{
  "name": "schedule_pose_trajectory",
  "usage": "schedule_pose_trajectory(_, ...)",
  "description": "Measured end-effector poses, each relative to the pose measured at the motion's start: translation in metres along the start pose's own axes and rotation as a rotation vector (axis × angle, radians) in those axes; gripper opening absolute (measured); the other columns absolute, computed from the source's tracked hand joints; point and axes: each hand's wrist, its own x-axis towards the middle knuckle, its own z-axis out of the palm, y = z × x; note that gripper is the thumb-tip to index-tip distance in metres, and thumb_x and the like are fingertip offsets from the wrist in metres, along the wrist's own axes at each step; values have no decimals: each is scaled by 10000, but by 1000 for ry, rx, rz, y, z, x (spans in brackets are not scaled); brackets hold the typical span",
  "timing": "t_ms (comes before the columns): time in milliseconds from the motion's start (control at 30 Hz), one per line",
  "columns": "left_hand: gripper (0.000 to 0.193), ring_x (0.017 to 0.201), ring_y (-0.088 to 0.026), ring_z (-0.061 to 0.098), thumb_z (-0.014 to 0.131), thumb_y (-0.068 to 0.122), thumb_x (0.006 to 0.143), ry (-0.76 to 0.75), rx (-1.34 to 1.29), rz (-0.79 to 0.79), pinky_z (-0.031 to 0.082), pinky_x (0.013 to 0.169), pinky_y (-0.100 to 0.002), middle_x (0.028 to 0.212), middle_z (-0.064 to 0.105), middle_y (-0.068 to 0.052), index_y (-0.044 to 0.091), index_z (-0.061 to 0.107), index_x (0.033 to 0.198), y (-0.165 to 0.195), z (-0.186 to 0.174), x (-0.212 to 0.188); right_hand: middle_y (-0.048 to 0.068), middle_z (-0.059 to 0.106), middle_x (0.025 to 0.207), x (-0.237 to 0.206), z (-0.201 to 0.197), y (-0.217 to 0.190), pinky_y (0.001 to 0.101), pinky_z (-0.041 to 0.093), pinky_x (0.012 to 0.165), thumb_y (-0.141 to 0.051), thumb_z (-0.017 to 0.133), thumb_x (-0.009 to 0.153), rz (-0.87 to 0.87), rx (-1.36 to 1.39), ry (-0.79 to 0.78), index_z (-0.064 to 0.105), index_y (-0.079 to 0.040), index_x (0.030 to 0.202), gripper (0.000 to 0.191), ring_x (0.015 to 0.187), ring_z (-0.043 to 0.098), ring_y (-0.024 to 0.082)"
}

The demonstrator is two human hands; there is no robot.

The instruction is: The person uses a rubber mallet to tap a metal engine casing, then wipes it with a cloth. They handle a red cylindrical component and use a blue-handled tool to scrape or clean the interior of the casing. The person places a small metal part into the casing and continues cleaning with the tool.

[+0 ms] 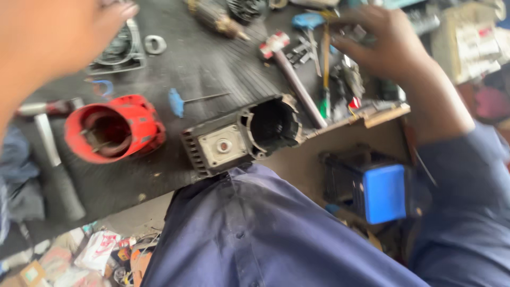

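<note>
The right hand reaches out over a heap of tools at the far right of the black ribbed mat. Its fingers are spread and curled downward, touching the clutter — whether they grip any single piece cannot be told, since motion blur smears that corner. The sleeve is dark blue.

The left hand fills the upper left corner, very close to the camera and badly blurred. It seems loosely open, with nothing visible in it, and hangs above a grey metal cover and a small ring.

At the near edge of the mat, right by the person's blue shirt, lies a grey motor housing on its side, its round black opening facing up and right. Neither hand touches it. Left of it lies a red housing, also on its side, open end toward the camera. Between them, a bit farther back, is a blue-handled key. A hammer with a red-and-white head lies slantwise from the heap toward the grey housing. A rotor sits at the far edge. Under the bench, to the right, stands a blue box.
</note>
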Motion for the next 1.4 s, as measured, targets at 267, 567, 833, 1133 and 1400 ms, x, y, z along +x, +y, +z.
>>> schedule_pose_trajectory(267, 351, 1126, -386, 632, 762, 146, 971, 229, 242, -448, 524, 883, -516, 1217, 687, -184, 121, 721, 1319, -131, 12, -282, 132, 715, 1154, -110, 38, -60, 320, 559, 987, -112, 786, 1045, 360, 489, 354, 663, 74, 1298, 338, 1036, 689, 190)
schedule_pose_trajectory(567, 317, 1267, -329, 531, 785, 189, 947, 500, 263, -522, 402, 1130, -480, 1292, 596, -78, 190, 708, 1255, -177, 120, -358, 130, 694, 1090, -103, 87, -157, 275, 602, 881, -144, 770, 1134, 139, 792, 724, 643, 40, 1279, 266, 967, 709, 167)
schedule_pose_trajectory(833, 257, 1086, -225, 537, 622, 239, 1085, 1239, -295, -380, 428, 957, -338, 1196, 574, -107, -11, 579, 1120, -125, 79, -368, 158, 670, 1133, -9, 94, -355, 436, 581, 946, -238, 770, 924, -434, 522, 356, 693, -15, 1160, 333, 1063, 684, 314)
schedule_pose_trajectory(1133, 430, 1142, -235, 631, 739, 223, 929, 181, -1791, 254, 534, 969, -377, 1222, 646, -139, -21, 625, 1265, -13, 81, -366, 206, 600, 1319, 63, 158, -470, 500, 524, 1059, -288, 685, 1067, -804, 891, 363, 551, -123, 1299, 315, 1223, 624, 374)
schedule_pose_trajectory(1400, 362, 1048, -312, 633, 786, 338, 962, 723, -397, 634, 533, 946, -497, 1154, 614, -94, 100, 598, 1160, -50, 61, -347, 111, 579, 1350, 12, 162, -504, 360, 409, 1139, -331, 548, 1131, 138, 1271, 399, 517, 22, 1398, 444, 1277, 538, 216)
